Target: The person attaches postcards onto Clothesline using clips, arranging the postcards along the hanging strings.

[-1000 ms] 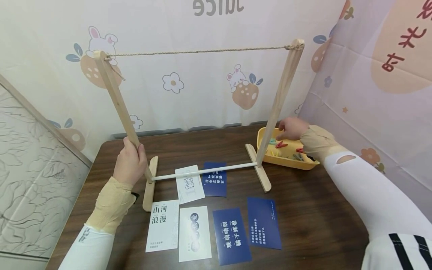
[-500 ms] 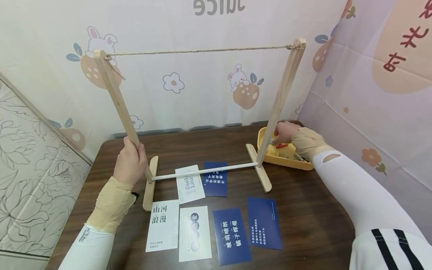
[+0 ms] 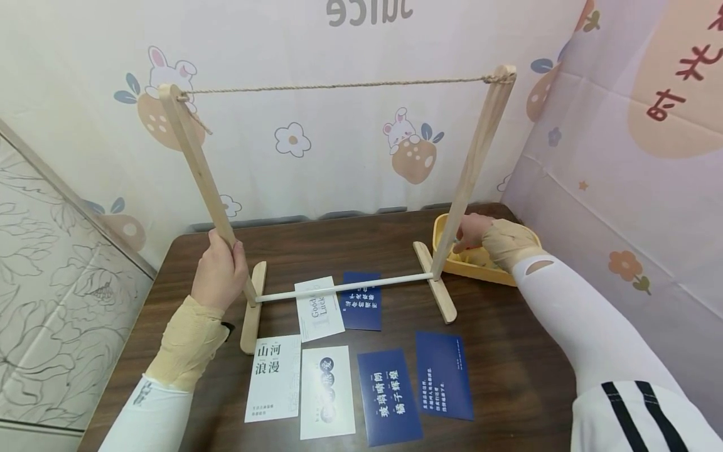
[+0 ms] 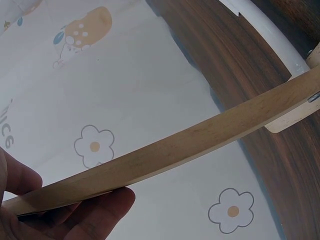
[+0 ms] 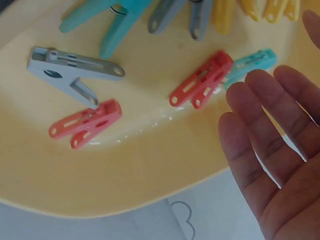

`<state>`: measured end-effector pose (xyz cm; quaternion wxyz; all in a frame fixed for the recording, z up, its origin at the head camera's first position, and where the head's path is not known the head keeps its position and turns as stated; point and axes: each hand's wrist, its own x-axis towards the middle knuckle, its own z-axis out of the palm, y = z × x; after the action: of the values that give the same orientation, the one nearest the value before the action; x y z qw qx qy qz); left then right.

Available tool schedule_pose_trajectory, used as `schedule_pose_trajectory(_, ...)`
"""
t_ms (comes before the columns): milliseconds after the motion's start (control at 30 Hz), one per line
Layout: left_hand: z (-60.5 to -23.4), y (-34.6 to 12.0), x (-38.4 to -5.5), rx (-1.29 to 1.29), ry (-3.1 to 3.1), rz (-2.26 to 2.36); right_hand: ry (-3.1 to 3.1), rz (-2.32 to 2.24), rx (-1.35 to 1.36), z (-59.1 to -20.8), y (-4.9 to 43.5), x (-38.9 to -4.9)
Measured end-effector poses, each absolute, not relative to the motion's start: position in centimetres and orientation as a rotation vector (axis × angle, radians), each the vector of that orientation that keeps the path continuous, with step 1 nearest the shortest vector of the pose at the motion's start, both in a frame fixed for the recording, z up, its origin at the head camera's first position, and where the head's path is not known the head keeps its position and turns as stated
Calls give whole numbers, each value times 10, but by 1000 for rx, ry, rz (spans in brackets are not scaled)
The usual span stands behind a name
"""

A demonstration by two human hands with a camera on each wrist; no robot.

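Note:
My left hand (image 3: 220,271) grips the left wooden post (image 3: 198,169) of a rack low down; in the left wrist view the fingers (image 4: 107,210) curl round the post. A twine cord (image 3: 339,85) runs between the tops of the two posts. At the right, my right hand (image 3: 473,230) reaches into a yellow basket (image 3: 480,274) behind the right post (image 3: 477,144). Its fingers are spread and relaxed in the right wrist view, with the fingertips close by a red clothespin (image 5: 202,80) and a teal clothespin (image 5: 252,64). A grey clothespin (image 5: 75,72) and several others lie in the basket.
Blue and white cards, such as the white card (image 3: 327,392) and the blue card (image 3: 390,397), lie on the brown table (image 3: 519,389) in front of the rack. A white crossbar (image 3: 344,287) joins the posts near the bottom. A printed curtain (image 3: 339,157) hangs behind.
My right hand has moved left and a little lower inside the basket, toward the right post. The left hand keeps its grip on the left post.

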<state>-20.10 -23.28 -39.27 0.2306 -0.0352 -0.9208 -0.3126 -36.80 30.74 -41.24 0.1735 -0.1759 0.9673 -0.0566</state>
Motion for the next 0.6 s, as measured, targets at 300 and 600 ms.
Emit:
schedule_pose_trajectory(300, -390, -232, -200, -91, -2526, -866, 2662, -182, -542, -425, 304, -367)
schedule_pose_trajectory(600, -391, -232, -200, -85, -2532, -861, 2669, -139, -520, -443, 310, -374)
